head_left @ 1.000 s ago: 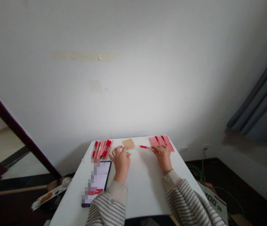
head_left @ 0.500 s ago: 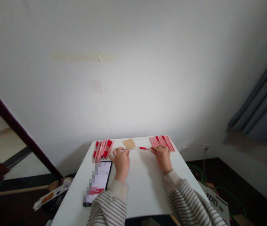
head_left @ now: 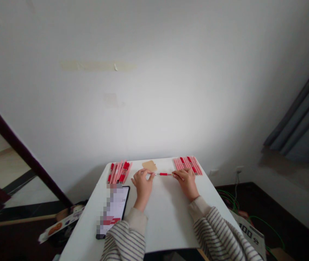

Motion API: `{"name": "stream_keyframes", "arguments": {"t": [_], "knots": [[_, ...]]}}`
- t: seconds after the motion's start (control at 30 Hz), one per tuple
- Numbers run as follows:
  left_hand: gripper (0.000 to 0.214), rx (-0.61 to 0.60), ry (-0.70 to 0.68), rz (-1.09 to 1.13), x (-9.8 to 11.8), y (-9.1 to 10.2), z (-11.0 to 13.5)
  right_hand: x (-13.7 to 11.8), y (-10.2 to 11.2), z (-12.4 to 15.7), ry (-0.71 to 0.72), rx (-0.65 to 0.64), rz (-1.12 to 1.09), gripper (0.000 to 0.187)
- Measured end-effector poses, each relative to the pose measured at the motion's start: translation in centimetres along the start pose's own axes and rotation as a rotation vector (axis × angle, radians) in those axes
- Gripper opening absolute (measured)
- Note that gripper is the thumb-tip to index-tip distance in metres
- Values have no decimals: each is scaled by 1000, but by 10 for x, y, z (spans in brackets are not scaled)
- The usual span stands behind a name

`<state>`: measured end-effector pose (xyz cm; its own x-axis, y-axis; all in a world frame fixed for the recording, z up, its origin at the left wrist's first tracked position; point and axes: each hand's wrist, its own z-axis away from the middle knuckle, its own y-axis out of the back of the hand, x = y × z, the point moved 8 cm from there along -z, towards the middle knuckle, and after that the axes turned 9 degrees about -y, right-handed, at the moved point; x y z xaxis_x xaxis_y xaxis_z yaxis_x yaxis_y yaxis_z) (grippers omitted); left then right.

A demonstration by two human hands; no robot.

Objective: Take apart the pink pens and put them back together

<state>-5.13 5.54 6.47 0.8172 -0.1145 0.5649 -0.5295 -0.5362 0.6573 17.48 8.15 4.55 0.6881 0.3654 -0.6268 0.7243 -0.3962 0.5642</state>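
A thin red pen (head_left: 164,174) lies crosswise between my two hands above the white table (head_left: 165,217). My right hand (head_left: 187,182) pinches its right end. My left hand (head_left: 143,185) is closed with its fingertips at the pen's left tip. A bunch of red and pink pens (head_left: 118,172) lies at the table's far left, just beyond my left hand. Another row of pink and red pens (head_left: 188,165) lies at the far right, beyond my right hand. Both sleeves are striped.
A small tan square (head_left: 149,165) sits at the table's far edge between the two pen groups. A phone (head_left: 113,211) with a lit screen lies at the left by my left forearm. A white wall rises behind. Cables and a cardboard box (head_left: 248,232) lie on the floor right.
My right hand has brought the red pen leftward and a little toward me. My left hand has shifted right, and its fingertips now meet the pen's left tip.
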Motion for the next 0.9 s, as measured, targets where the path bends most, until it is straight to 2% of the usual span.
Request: {"name": "stream_keyframes", "arguments": {"t": [0.6, 0.9], "knots": [[18, 26, 5, 42, -4, -11, 2, -2, 0, -1, 13, -17, -21, 24], [22, -37, -31, -3, 1, -18, 4, -3, -1, -1, 25, -48, -101, 24]]}}
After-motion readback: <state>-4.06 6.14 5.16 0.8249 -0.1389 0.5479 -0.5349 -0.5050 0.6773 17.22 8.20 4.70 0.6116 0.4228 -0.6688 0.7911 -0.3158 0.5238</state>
